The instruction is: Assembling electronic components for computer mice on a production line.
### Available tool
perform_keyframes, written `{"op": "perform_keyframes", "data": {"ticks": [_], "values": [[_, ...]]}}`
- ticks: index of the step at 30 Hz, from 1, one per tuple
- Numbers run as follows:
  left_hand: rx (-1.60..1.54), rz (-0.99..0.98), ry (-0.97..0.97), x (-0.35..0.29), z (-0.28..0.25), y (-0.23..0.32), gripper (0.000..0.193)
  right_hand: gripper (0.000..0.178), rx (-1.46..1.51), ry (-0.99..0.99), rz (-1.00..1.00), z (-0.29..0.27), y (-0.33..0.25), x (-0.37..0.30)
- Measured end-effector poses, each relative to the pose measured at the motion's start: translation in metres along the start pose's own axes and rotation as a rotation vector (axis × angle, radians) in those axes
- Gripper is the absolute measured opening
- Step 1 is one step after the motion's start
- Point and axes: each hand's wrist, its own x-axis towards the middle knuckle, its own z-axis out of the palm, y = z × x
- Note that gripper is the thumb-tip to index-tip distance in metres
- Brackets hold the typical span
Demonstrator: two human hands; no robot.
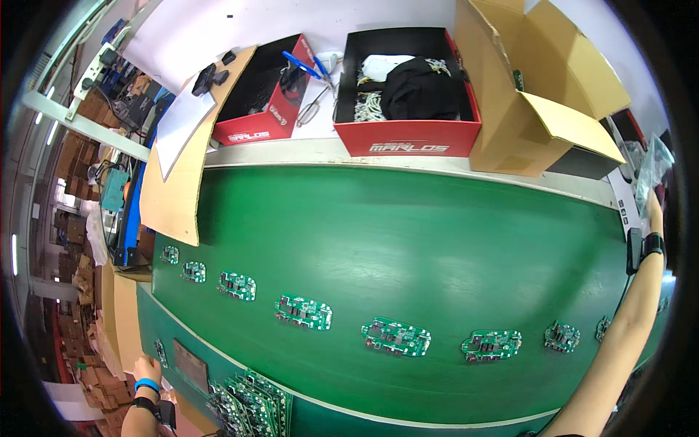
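Note:
At the lower left, my left hand (147,368) has its fingers curled closed beside a small green circuit board (161,352). Whether anything sits inside those fingers is hidden. My right arm stretches up along the far right side, and my right hand (654,207) is at a clear plastic bag (653,169). Its fingers are too hidden there to show a grip. A row of green circuit boards (395,336) lies spaced out along the green belt (378,226). Near my left hand, several larger boards (251,404) stand stacked close together.
Behind the belt a shelf (313,151) carries two red boxes (408,138), (255,130) and an open cardboard carton (510,131). Blue-handled scissors (302,65) rest by the left box. A cardboard sheet (175,197) overhangs the belt's left end. A dark rectangular plate (191,365) lies at the near ledge.

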Motion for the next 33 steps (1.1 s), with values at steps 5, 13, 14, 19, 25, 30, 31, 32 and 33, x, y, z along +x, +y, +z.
{"op": "perform_keyframes", "data": {"ticks": [5, 13, 14, 19, 25, 30, 31, 32, 33], "values": [[0.081, 0.045, -0.023, 0.012, -0.003, 0.016, 0.016, 0.032, 0.052, 0.134, 0.106, -0.063, 0.050, -0.002], [0.142, 0.131, -0.325, 0.021, -0.013, 0.010, 0.036, 0.025, 0.384, 0.261, 0.425, -0.146, 0.047, -0.024], [0.108, 0.106, -0.331, 0.020, -0.015, 0.003, 0.035, 0.025, 0.443, 0.333, 0.446, -0.145, 0.042, -0.021], [0.207, 0.092, -0.390, 0.023, -0.016, 0.013, 0.035, 0.015, 0.873, 0.375, 0.445, -0.168, 0.035, -0.016], [0.124, 0.247, -0.376, 0.020, -0.017, 0.012, 0.035, 0.011, 1.153, 0.319, 0.540, -0.149, 0.042, -0.034], [0.047, 0.201, -0.361, 0.028, 0.002, -0.005, 0.034, 0.011, 1.229, 0.464, 0.510, -0.153, 0.025, -0.042], [0.029, 0.193, -0.360, 0.027, 0.003, -0.004, 0.034, 0.012, 1.191, 0.446, 0.516, -0.160, 0.032, -0.040], [0.018, 0.197, -0.362, 0.026, 0.007, -0.004, 0.034, 0.012, 1.202, 0.488, 0.540, -0.165, 0.038, -0.039], [0.033, 0.177, -0.345, 0.023, 0.006, -0.006, 0.034, 0.012, 1.213, 0.431, 0.557, -0.166, 0.034, -0.043]]}}
